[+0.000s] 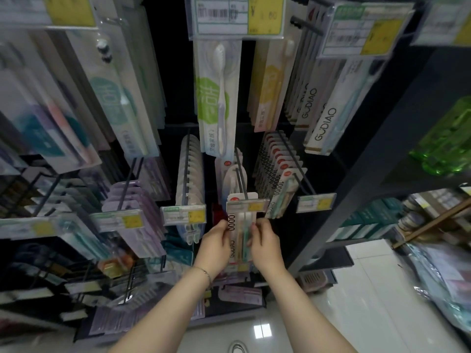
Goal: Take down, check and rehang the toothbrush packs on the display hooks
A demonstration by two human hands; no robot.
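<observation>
- Far left, purple packs (127, 200) hang in a row on a dark hook, with a yellow-and-white label at the front of it.
- Next to the right, a row of white packs (190, 169) fills another hook, which also ends in a label.
- The left hand (216, 240) has a thin bracelet (205, 272) on its wrist. Its fingers are curled round the left edge of the toothbrush pack (239, 238), and the thumb lies on the front near the printed "0000".
- The toothbrush pack is upright between the two hands, low in the middle of the display. Its top sits at the front end of the centre hook (242, 182), just behind the price tag (248, 206). Whether the pack's hole is on the hook cannot be told.
- Above that hook hangs a long pack with a green label (219, 98) and a white brush.
- The right hand (263, 240) pinches the pack's right edge, its fingers bent against the card.
- Right of the hands, a row of "10000" packs (277, 169) hangs on the neighbouring hook.
- Higher up on the right are the GUDIAO packs (323, 118).
- Far right, green plastic containers (448, 138) stand on a dark shelf.
</observation>
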